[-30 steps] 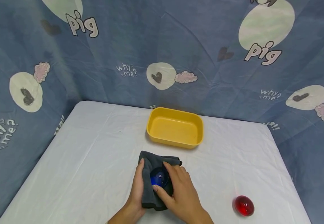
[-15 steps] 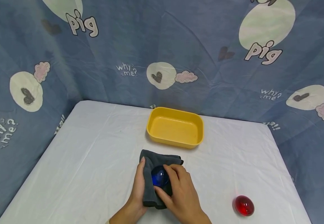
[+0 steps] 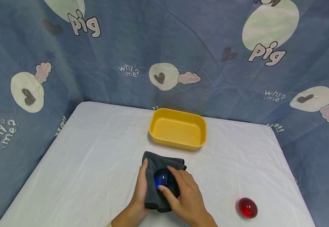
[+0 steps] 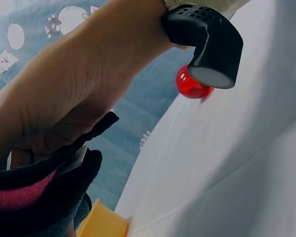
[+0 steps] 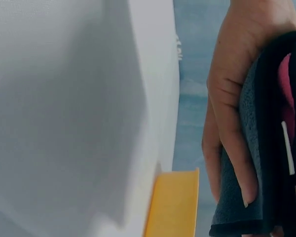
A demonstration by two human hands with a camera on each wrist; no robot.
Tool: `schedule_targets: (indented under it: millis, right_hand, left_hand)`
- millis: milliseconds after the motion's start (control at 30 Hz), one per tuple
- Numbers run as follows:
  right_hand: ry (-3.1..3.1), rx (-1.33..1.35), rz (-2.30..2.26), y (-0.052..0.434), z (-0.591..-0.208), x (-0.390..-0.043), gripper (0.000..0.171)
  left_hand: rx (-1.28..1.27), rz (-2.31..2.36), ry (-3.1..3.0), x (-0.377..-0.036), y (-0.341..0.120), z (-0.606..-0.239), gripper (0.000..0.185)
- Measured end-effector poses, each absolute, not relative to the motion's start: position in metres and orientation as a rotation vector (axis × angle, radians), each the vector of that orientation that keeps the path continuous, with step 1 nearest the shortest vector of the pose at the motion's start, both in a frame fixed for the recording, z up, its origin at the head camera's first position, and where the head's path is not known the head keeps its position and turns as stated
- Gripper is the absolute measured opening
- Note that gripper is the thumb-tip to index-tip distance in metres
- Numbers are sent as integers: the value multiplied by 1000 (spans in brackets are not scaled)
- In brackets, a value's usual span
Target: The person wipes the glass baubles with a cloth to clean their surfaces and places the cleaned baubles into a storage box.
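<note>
A dark grey cloth [image 3: 153, 197] with black edging lies across my left hand [image 3: 140, 189] in the head view. My left thumb lies along its left edge; in the right wrist view, the fingers [image 5: 237, 148] support it from beneath. On the cloth sits a shiny, see-through blue ball [image 3: 162, 178]. My right hand [image 3: 188, 195] pinches the ball between thumb and fingers. From the left wrist view, the right hand [image 4: 69, 94] hides the ball, while a pink layer [image 4: 24, 197] of the cloth shows in its fold.
A yellow tray [image 3: 178, 145] stands near the far edge of the white-covered table [image 3: 96, 157], beyond the cloth. To the right lies a see-through red ball [image 3: 248, 208]. A blue printed curtain [image 3: 210, 88] hangs behind the table. A black camera [image 4: 207, 44] is on the right wrist.
My right hand has shifted slightly right and back on the blue ball, still pinching it. The cloth and my left hand have barely moved; the tray and red ball stay put.
</note>
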State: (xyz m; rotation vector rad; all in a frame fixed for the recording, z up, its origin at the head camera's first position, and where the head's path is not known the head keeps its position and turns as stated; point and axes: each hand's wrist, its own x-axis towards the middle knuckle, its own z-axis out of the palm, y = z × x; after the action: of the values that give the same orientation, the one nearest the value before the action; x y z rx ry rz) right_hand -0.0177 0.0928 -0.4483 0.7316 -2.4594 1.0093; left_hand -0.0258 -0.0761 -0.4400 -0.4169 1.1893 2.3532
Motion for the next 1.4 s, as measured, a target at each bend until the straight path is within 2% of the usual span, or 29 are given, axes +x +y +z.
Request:
schedule_targets:
  millis: [233, 467, 600, 967, 1400]
  right_hand:
    - [-2526, 704, 1052, 89, -446, -19, 51]
    - [-2528, 792, 892, 89, -448, -16, 70]
    - [-2486, 798, 823, 87, -448, -16, 71]
    - [-2489, 673, 921, 84, -450, -20, 58]
    - [-2525, 615, 941, 85, -457, -27, 33]
  left_hand:
    - [-460, 2349, 1213, -27, -77, -440, 101]
    - [-398, 2425, 1121, -29, -78, -440, 90]
    - [-406, 2416, 1106, -29, -78, -440, 87]
    - [-433, 2357, 1136, -28, -77, -445, 101]
    - [-444, 2359, 1106, -28, -76, -448, 99]
